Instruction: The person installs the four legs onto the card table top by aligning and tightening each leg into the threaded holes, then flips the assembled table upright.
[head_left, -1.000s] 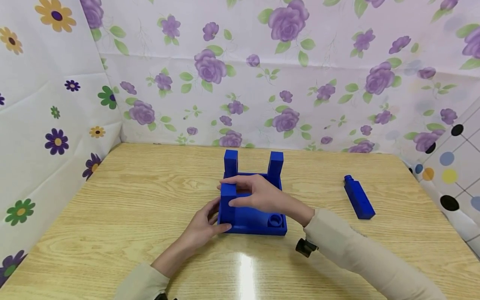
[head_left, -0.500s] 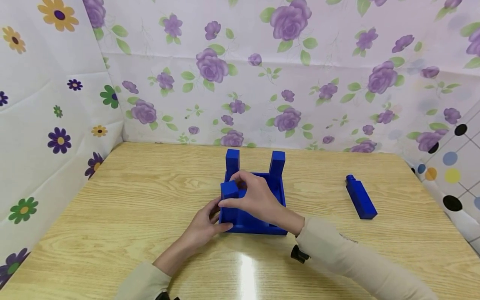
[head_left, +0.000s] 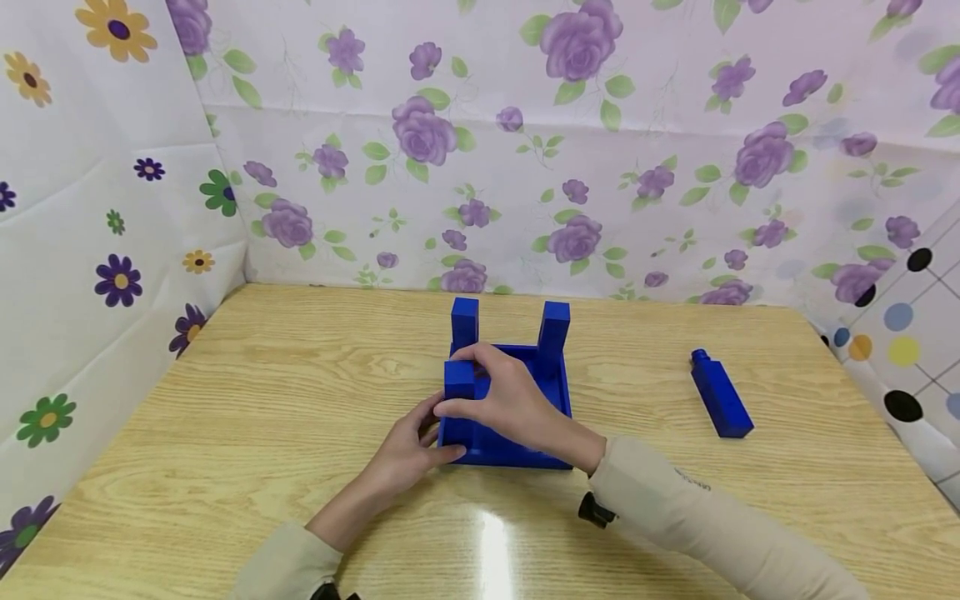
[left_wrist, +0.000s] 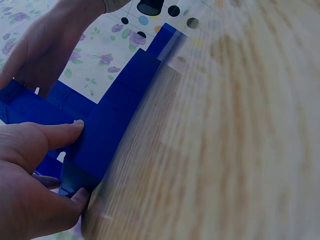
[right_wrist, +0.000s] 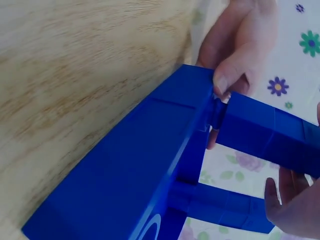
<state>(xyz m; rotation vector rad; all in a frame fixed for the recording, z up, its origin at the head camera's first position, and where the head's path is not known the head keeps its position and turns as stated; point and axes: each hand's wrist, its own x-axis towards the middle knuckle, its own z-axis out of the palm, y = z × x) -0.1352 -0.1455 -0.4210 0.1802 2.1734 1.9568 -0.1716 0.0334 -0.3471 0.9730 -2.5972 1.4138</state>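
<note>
A square blue frame (head_left: 510, 454), like a small table turned upside down, lies on the wooden table. My right hand (head_left: 513, 404) pinches the upper part of the near-left leg (head_left: 459, 380) between thumb and fingers. In the right wrist view, a narrow round neck (right_wrist: 217, 112) shows between this leg and the frame. My left hand (head_left: 408, 450) grips the frame's near-left corner, thumb along the front edge and fingers on the outer side. Two more blue legs, a far-left leg (head_left: 465, 321) and a far-right leg (head_left: 554, 329), stand upright on the frame.
A loose blue leg (head_left: 722, 400) with a threaded neck lies on the wooden table (head_left: 300, 375) to the right. Part of a round socket (right_wrist: 150, 231) shows on the frame in the right wrist view. Flowered cloth (head_left: 360, 167) hangs behind the table.
My right hand has changed its hold, fingers drawn in closer around the near-left leg. That leg's top looked turned half a second ago and now faces squarely. The left hand keeps its place.
</note>
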